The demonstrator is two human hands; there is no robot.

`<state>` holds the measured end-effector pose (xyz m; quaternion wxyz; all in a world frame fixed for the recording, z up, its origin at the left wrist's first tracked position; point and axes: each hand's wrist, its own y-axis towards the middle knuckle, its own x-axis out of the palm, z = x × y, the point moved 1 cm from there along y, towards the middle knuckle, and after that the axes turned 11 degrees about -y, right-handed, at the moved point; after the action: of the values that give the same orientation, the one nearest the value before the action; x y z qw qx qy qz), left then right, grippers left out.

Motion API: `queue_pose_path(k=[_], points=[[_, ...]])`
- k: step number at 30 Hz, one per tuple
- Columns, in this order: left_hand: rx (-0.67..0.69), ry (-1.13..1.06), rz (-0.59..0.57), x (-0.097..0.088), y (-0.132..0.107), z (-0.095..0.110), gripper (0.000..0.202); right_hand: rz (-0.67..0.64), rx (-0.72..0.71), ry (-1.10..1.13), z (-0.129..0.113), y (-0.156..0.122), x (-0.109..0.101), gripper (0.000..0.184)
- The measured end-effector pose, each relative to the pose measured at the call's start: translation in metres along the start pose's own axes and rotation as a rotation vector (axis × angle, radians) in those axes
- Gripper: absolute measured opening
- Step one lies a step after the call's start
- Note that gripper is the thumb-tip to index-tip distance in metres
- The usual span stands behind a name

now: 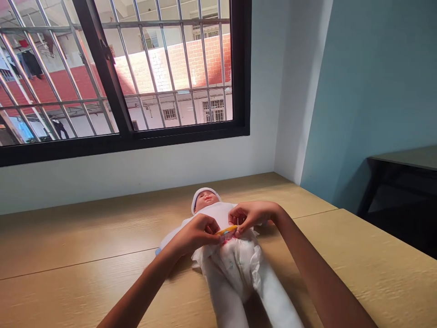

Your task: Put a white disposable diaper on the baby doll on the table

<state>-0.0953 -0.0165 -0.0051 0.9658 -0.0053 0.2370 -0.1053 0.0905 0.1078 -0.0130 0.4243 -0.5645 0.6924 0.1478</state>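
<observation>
Diaper (235, 259) sits around the hips of a doll (206, 198), which lies face up on the wooden counter (102, 241), head toward the window (170, 68), white legs (278, 291) running out of frame at the bottom. Risks, as judged: the front could bunch or end up crooked if one side gets pulled harder than the other; the yellow edge strip (227, 230) between the hands already slants, higher at the right. Thin material might tear under a hard tug. Loose frilled sides could fold inward and leave gaps at the legs. Doll could slide on the smooth counter if the pull goes mostly one way, since neither hand braces the body. White top (218, 210) could get caught under the waist edge, being right next to it.

Position: diaper front is directly under and between both hands, its lower part spreading toward the camera. Left hand (201, 234): thumb and fingers pinched on the left end of the front edge. Right hand (251, 216): fingertips pinched on the right end. Fastening tabs: can't tell, too small and partly covered.
</observation>
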Motion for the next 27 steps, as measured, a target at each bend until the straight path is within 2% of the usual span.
queue_pose_path(k=[6,10,17,22,27], points=[[-0.035,0.041,-0.033,-0.006,-0.002,0.001,0.028,-0.041,-0.073,0.069,-0.001,-0.001,0.002,0.041],[-0.038,0.071,-0.056,-0.009,-0.002,0.003,0.026,-0.011,-0.067,0.052,0.000,-0.002,0.001,0.042],[-0.117,-0.127,-0.187,-0.016,0.002,-0.004,0.016,0.005,-0.050,0.037,0.007,0.003,0.003,0.041],[-0.116,-0.128,-0.185,-0.019,0.003,0.000,0.014,-0.025,-0.071,0.094,0.010,0.006,0.005,0.039],[-0.141,-0.142,-0.159,-0.020,0.000,0.008,0.022,-0.021,-0.011,0.104,0.008,-0.004,0.001,0.044]])
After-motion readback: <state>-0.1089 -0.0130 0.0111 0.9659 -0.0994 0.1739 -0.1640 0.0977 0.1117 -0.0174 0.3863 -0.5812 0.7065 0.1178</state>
